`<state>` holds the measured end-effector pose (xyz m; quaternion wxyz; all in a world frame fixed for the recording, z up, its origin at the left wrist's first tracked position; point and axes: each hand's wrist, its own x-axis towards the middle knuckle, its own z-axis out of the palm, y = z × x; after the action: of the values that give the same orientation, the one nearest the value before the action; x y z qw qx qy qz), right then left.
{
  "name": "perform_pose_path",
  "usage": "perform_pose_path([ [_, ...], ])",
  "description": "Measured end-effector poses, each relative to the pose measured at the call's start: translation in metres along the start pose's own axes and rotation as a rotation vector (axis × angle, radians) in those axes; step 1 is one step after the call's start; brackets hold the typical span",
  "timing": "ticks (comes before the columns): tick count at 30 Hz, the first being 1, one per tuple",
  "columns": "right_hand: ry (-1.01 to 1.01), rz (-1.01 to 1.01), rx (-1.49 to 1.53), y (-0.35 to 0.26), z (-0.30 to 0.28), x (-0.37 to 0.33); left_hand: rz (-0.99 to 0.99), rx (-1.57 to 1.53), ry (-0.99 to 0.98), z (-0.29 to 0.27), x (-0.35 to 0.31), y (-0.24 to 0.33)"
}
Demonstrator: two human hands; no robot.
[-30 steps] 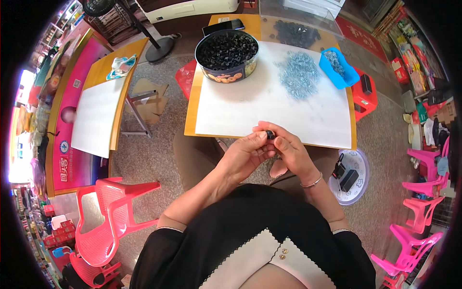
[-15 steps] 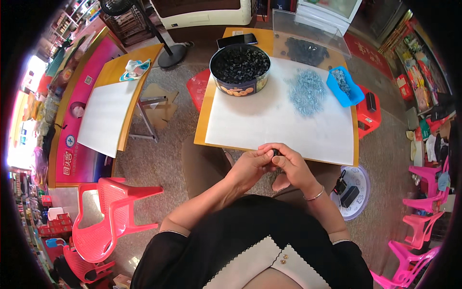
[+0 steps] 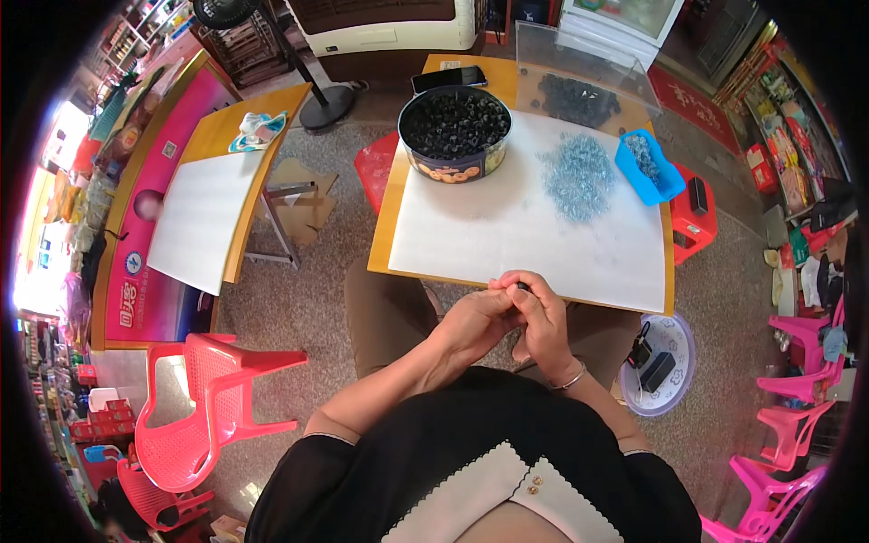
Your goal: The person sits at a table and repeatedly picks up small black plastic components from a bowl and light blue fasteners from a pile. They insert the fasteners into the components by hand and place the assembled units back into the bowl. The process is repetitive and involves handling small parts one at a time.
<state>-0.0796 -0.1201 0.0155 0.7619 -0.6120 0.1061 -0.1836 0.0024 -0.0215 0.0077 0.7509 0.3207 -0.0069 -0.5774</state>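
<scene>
just off the near edge of the counter (image 3: 384, 253), the left hand (image 3: 476, 320) and right hand (image 3: 543, 324) press together, the right pinching a small black piece (image 3: 522, 286); whether the left grips it too cannot be told. the piece looks light and stiff, perhaps slippery, so best held by its sides

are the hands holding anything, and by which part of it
A small black piece, held between the left hand and the right hand. Fingers cover most of it, so the gripped part cannot be told.

Open worktop (image 3: 384, 231) lies before the right hand (image 3: 545, 330); the tub (image 3: 457, 170) blocks far left, bluish pile (image 3: 579, 176) and blue tray (image 3: 666, 187) right
</scene>
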Motion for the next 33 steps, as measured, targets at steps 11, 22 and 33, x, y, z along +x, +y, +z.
perform_pose_path([
  [11,-0.017,-0.059,-0.016,-0.002,-0.025,0.025,0.023,-0.16,-0.007,-0.006,0.013,0.022],
  [22,0.134,-0.177,-0.475,-0.011,-0.077,0.107,-0.027,-0.013,0.07,-0.011,0.033,0.028],
  [33,0.54,-0.415,-1.331,-0.07,-0.216,0.335,-0.042,-0.094,0.154,-0.051,0.031,0.039],
])
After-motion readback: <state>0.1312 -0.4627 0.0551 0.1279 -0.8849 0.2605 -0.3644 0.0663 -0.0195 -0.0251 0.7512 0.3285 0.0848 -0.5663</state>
